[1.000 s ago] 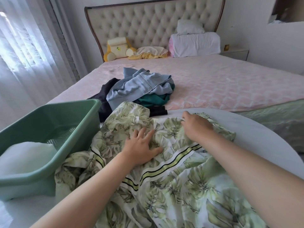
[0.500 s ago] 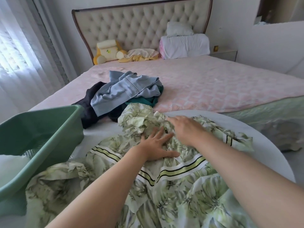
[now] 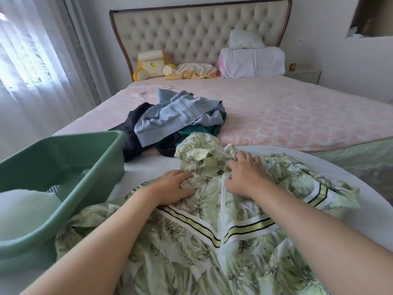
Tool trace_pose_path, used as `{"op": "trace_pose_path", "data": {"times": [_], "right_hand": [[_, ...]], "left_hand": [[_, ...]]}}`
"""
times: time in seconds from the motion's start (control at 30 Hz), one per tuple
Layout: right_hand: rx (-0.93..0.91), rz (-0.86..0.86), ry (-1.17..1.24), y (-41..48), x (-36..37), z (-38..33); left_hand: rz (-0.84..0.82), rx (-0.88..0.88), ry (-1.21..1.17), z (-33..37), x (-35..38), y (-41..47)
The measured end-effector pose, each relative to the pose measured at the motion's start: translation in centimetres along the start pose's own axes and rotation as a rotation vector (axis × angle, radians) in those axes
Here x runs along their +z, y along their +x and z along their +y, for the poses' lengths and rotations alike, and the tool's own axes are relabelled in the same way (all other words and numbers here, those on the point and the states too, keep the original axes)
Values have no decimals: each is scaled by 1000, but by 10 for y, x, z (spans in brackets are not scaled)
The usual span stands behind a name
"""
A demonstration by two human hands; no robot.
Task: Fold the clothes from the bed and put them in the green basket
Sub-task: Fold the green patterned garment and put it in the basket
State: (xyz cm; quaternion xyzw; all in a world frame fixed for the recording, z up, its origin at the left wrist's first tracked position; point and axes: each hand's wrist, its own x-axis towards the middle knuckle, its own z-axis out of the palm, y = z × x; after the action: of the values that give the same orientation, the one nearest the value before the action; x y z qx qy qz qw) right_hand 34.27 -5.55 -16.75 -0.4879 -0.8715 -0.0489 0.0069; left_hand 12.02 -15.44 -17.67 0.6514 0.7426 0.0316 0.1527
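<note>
Landmark: green basket (image 3: pixel 63 143), at the left edge of view on a white surface (image 3: pixel 350 173).

- Leaf-print garment (image 3: pixel 212 241): spread on the white surface just right of the basket, its near-left edge against the basket's wall. Its striped band runs across it and the far end is bunched up.
- Left hand (image 3: pixel 172 187): right of the basket, palm down on the garment. The fingers are fairly straight and together, with their tips at the bunched cloth.
- Right hand (image 3: pixel 244 173): farther right of the basket, on the same bunched part. The fingers are bent with tips pressed into the fabric. Cannot tell whether they pinch a fold.
- Unfolded pile just beyond the basket's far right corner: light blue garment (image 3: pixel 176 116) on top, black garment (image 3: pixel 131 133) nearest the corner, dark green garment (image 3: pixel 197 132) under the blue.
- Inside the basket, at its near end: a pale white item (image 3: pixel 25 207).
</note>
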Motion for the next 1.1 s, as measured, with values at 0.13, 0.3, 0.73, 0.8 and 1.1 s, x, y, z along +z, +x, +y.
{"op": "trace_pose_path", "data": {"times": [0.13, 0.3, 0.73, 0.8, 1.1], "right_hand": [[-36, 145, 253, 16, -6, -21], [-39, 252, 154, 65, -23, -24], [303, -7, 549, 146, -66, -48], [449, 193, 755, 159, -85, -46], [206, 103, 399, 168, -103, -34]], "left_hand": [[155, -19, -17, -8, -18, 14], [469, 19, -55, -1, -28, 40], [538, -322, -87, 0, -44, 97], [521, -323, -265, -5, -50, 101], [180, -136, -280, -20, -37, 95]]}}
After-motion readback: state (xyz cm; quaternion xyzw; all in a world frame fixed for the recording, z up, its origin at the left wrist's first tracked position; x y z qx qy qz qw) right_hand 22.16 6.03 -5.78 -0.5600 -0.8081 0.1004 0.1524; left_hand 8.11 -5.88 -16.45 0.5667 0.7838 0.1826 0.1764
